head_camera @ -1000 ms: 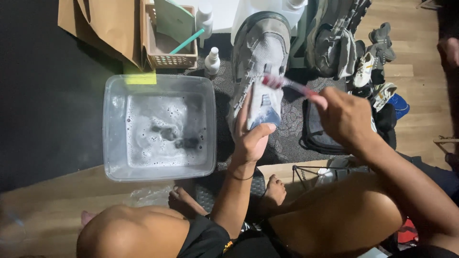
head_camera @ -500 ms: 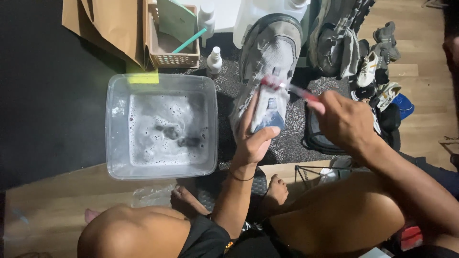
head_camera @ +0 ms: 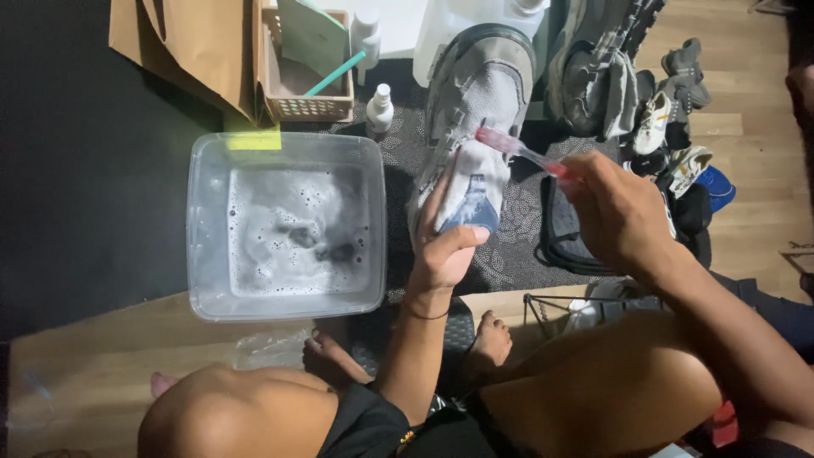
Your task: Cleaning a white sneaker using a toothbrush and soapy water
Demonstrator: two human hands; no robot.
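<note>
My left hand (head_camera: 443, 246) grips the heel end of a grey sneaker (head_camera: 475, 119), holding it up above the dark patterned mat. In my right hand (head_camera: 615, 212) is a pink toothbrush (head_camera: 521, 153), and its bristle head touches the white tongue area of the shoe. A clear plastic tub (head_camera: 203, 220) of soapy, foamy water sits left of the shoe, close to my left forearm.
A small woven basket (head_camera: 309, 106) with a green-handled tool, a small white bottle (head_camera: 379, 106) and brown paper bags (head_camera: 195, 42) stand behind the tub. More shoes (head_camera: 670, 119) are piled at the right. A black cloth (head_camera: 560, 242) lies under my right hand. My bare knees and feet are below.
The toothbrush head has shifted slightly along the shoe's upper while my left hand kept its hold. The view has moved a little.
</note>
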